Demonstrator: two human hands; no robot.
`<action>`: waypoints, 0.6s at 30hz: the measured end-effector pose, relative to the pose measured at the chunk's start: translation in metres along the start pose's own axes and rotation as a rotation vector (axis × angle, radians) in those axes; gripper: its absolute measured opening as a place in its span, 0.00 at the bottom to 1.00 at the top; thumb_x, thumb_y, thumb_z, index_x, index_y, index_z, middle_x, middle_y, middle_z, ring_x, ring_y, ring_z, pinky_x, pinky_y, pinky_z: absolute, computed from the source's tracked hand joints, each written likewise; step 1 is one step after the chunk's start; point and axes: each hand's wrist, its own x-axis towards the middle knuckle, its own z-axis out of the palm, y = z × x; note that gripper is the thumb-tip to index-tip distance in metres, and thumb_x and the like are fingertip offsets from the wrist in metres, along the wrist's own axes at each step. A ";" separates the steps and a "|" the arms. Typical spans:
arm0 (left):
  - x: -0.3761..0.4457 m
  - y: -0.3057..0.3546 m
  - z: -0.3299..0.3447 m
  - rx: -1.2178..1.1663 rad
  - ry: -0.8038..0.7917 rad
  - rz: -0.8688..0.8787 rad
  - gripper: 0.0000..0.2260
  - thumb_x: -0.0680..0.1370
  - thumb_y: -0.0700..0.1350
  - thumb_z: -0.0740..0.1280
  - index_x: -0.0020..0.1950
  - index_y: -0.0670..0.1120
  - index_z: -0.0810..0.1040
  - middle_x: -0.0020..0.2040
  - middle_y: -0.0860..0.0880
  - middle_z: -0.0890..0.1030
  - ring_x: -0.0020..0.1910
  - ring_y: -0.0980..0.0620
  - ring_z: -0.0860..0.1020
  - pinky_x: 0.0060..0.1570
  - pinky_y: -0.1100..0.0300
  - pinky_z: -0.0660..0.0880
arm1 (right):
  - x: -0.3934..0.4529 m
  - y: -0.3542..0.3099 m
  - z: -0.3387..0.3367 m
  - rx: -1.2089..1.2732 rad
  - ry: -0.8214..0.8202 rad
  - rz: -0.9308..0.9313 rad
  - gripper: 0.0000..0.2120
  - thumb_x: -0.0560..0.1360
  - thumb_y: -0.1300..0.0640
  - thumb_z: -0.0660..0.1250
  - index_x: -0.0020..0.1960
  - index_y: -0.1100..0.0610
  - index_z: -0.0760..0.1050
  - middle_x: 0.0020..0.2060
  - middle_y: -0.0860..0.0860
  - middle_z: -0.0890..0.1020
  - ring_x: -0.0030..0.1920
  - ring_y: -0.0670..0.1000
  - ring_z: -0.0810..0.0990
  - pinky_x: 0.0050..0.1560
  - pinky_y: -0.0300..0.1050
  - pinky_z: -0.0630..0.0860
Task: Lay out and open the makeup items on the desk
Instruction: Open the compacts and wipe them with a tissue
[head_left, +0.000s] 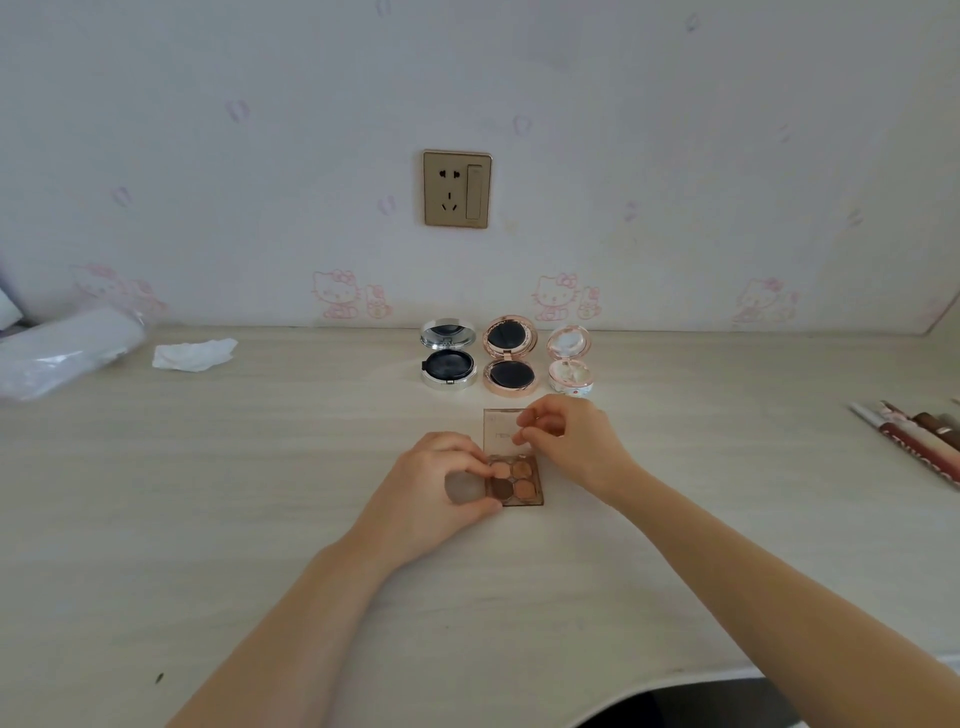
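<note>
On the pale wood-grain desk (260, 493), the left hand (436, 483) pinches the base of a small square four-pan eyeshadow palette (514, 480) while the right hand (566, 441) grips its raised clear lid (500, 428); beyond them three round compacts (506, 358) stand open by the wall.

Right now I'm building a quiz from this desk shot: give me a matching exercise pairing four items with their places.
Things:
1. silver compact
2. rose-gold compact
3. eyeshadow palette
4. crumpled tissue

Places:
A. between both hands
B. far left on the desk, apart from the makeup
C. left end of the back row
D. middle of the back row

Pairs: 1-C, 2-D, 3-A, 4-B
</note>
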 end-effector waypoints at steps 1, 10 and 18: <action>0.000 0.000 0.000 -0.001 0.001 -0.002 0.13 0.65 0.49 0.79 0.48 0.52 0.84 0.51 0.62 0.78 0.56 0.63 0.74 0.58 0.71 0.67 | -0.001 0.000 0.000 -0.015 0.002 -0.012 0.06 0.73 0.62 0.66 0.43 0.52 0.77 0.38 0.46 0.86 0.42 0.41 0.81 0.44 0.29 0.72; 0.000 0.001 0.001 -0.002 0.015 -0.011 0.12 0.65 0.50 0.79 0.47 0.52 0.85 0.50 0.59 0.79 0.54 0.61 0.74 0.57 0.67 0.69 | -0.013 0.009 0.002 -0.040 0.040 -0.168 0.10 0.74 0.66 0.67 0.45 0.51 0.75 0.41 0.42 0.83 0.44 0.38 0.82 0.44 0.28 0.75; 0.000 0.002 0.001 0.010 0.020 -0.009 0.12 0.65 0.50 0.79 0.47 0.51 0.85 0.49 0.59 0.80 0.54 0.59 0.75 0.57 0.65 0.70 | -0.011 0.009 0.002 -0.079 0.037 -0.175 0.08 0.74 0.66 0.66 0.46 0.54 0.77 0.40 0.42 0.83 0.42 0.36 0.81 0.46 0.30 0.75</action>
